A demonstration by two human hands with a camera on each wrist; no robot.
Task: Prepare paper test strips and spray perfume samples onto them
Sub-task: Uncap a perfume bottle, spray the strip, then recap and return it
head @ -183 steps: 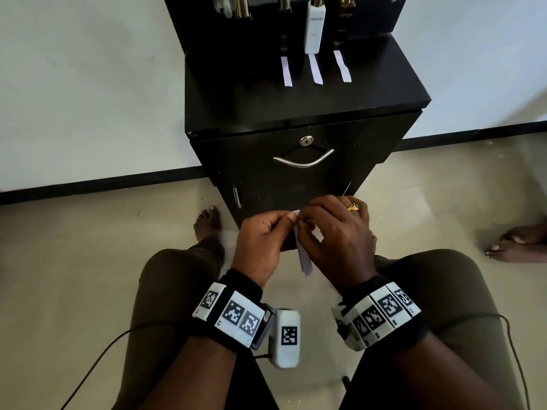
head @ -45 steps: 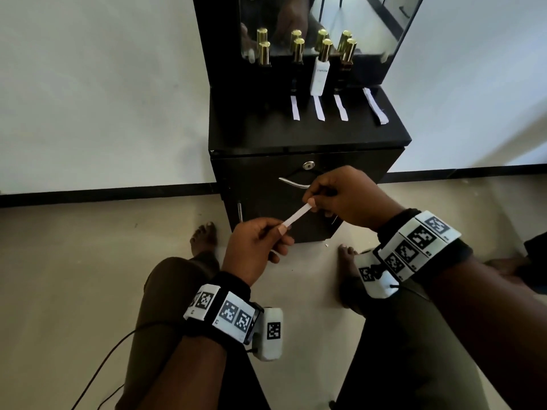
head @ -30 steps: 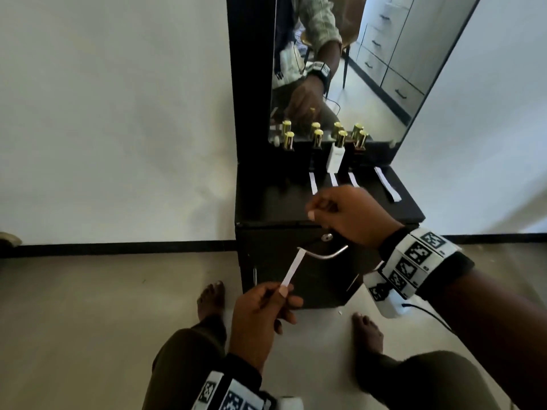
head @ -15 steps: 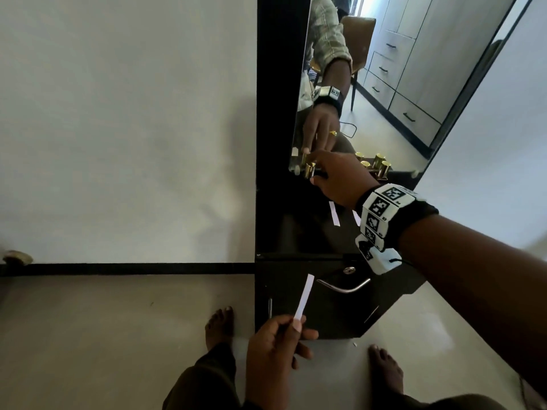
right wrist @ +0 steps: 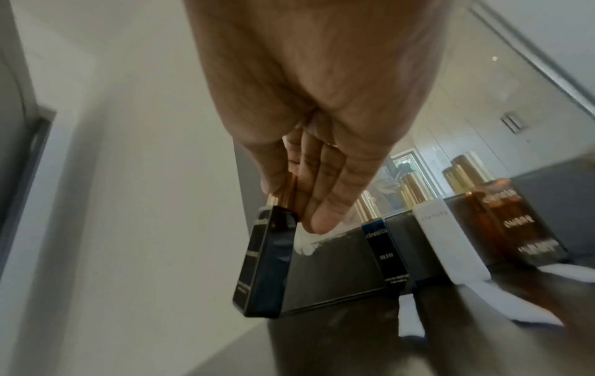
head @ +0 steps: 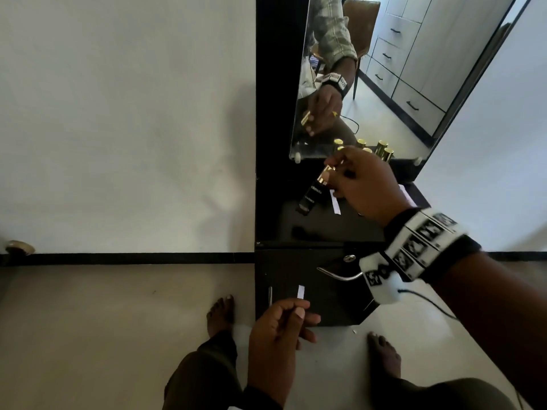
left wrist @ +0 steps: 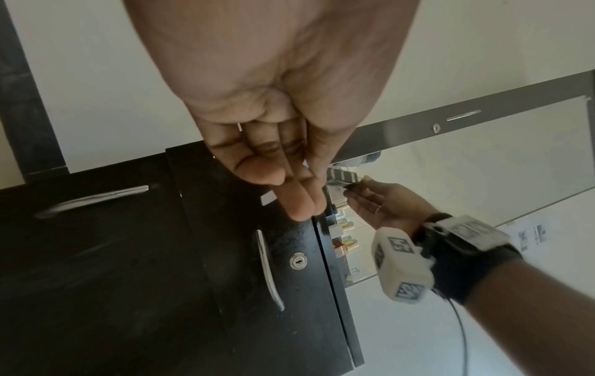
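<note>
A: What is held on the left?

B: A white paper strip (head: 301,291) is pinched upright between the thumb and curled fingers of the left hand (head: 276,332), low in front of the cabinet door (head: 307,294), well below the counter (head: 319,229) top.

A: And further right?

B: A dark perfume bottle (head: 310,196) is gripped at its gold cap by the thumb and fingers of the right hand (head: 365,184). It is hung tilted, off the counter, above the back left part, well above the strip.

A: What is seen on the counter itself?

B: Beside that hand, a strip (head: 335,202) is laid flat. In the right wrist view, a dark blue bottle (right wrist: 388,257), a white bottle (right wrist: 450,241) and an amber bottle (right wrist: 515,221) are stood along the back edge against the mirror (head: 384,84).
</note>
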